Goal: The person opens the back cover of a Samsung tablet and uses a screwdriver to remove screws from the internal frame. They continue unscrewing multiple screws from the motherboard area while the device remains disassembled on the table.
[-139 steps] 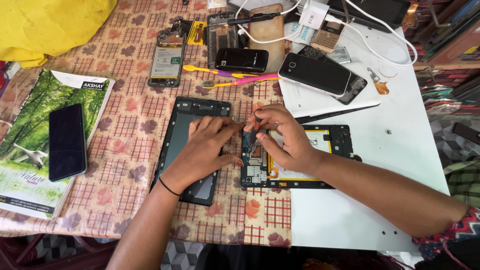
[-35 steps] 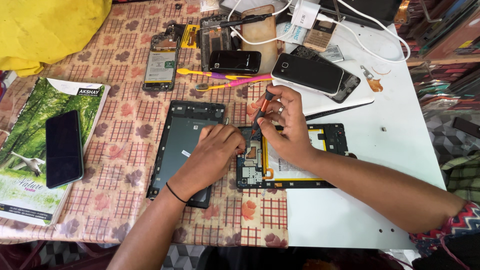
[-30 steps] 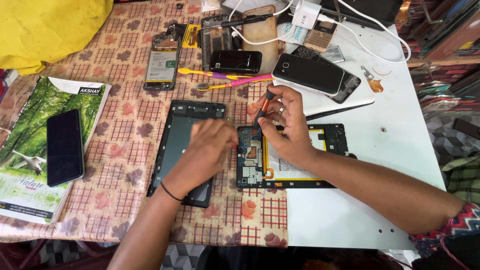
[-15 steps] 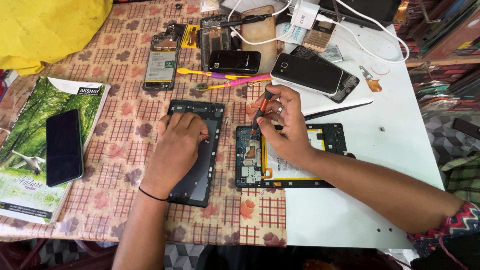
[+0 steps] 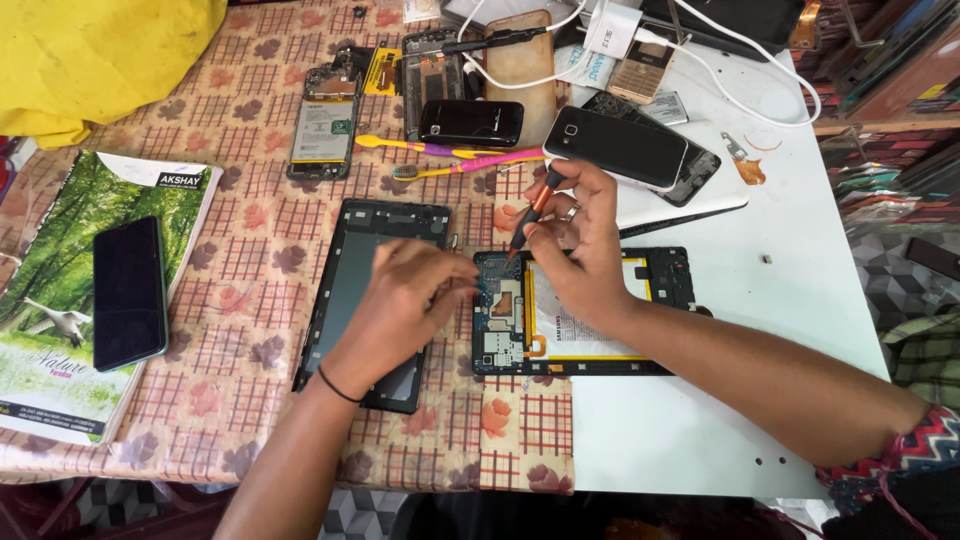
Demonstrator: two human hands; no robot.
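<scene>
Table [image 5: 820,250]: checked cloth [image 5: 240,200] covering left, bare white right. Book [image 5: 60,330] at 9, tablet [image 5: 590,310] centre, toothbrushes [image 5: 460,155] at 12.

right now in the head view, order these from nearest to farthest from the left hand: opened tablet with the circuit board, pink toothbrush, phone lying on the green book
1. opened tablet, just right of the left hand
2. pink toothbrush, up beyond the hand
3. phone on the green book, far off to the left
</scene>
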